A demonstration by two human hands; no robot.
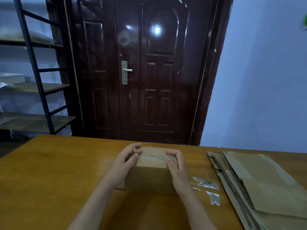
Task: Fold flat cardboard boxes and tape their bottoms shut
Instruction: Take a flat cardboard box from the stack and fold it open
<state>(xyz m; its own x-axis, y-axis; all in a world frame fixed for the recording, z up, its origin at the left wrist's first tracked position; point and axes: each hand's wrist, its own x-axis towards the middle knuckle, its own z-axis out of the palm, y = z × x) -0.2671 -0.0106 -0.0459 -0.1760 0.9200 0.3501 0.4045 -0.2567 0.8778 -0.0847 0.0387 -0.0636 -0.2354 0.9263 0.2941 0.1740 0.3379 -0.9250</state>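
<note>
Corrugated brown box (149,176) on glossy wooden table (49,171), left hand (128,157) and right hand (175,161) fingers curled gripping its flaps

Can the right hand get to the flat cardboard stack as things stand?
Probably yes. The stack of flat cardboard lies on the table to the right of the right hand, with only tape scraps between. But that hand now grips the box.

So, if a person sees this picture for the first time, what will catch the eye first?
Probably the two hands, left hand and right hand, gripping the small cardboard box on the wooden table. Then the dark glossy door behind, and the flat cardboard stack at the right.
</note>
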